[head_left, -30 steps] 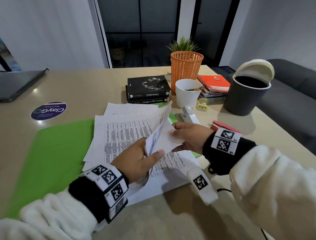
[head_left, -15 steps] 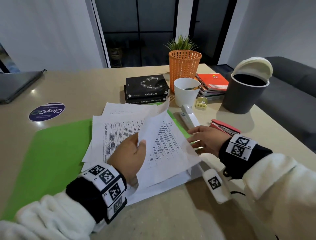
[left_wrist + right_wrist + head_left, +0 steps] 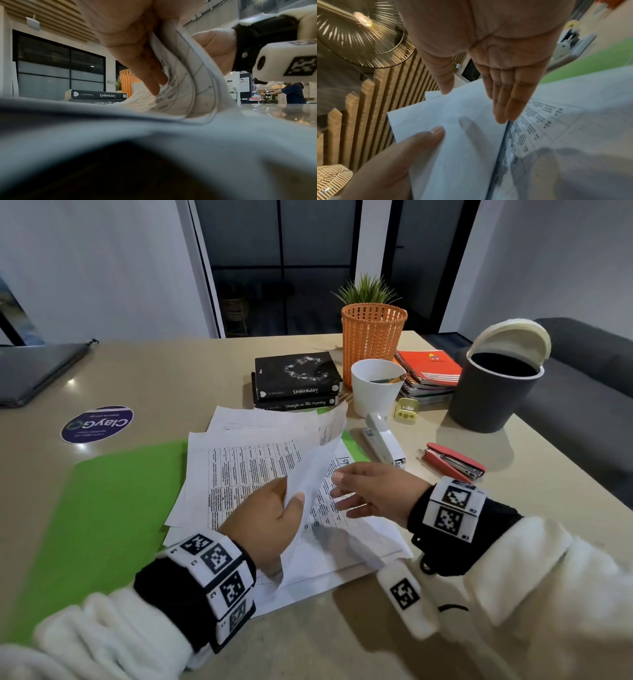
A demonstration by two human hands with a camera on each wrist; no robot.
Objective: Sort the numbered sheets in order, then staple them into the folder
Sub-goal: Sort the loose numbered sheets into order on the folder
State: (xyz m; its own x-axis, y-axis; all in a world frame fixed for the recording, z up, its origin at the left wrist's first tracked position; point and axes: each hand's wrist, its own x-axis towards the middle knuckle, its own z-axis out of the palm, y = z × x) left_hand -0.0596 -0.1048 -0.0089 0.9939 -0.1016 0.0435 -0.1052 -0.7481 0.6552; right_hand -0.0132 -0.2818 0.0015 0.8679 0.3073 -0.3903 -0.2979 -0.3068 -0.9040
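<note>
A loose pile of printed sheets point(image 3: 239, 467) lies on an open green folder point(image 3: 102, 508) on the table. My left hand point(image 3: 274, 515) pinches the near edge of a lifted top sheet point(image 3: 311, 474), thumb on its blank back; the same lifted sheet point(image 3: 185, 86) curls over my fingers point(image 3: 154, 81) in the left wrist view. My right hand point(image 3: 370, 494) hovers flat and open just right of that lifted sheet point(image 3: 453, 142), its fingertips point(image 3: 503, 113) reaching the sheet's edge. A white stapler point(image 3: 383, 441) lies beyond my right hand.
A red stapler point(image 3: 454, 462) lies right of the white one. Behind stand two black books point(image 3: 296, 380), a white cup point(image 3: 375, 386), an orange basket point(image 3: 373, 344), notebooks point(image 3: 428, 371), a yellow sharpener point(image 3: 407, 409) and a dark bin point(image 3: 493, 392). A laptop point(image 3: 37, 371) sits far left.
My left hand has lifted the top sheet upright again after it lay flatter half a second ago. My right hand has come back left from the folder's right edge toward the sheet.
</note>
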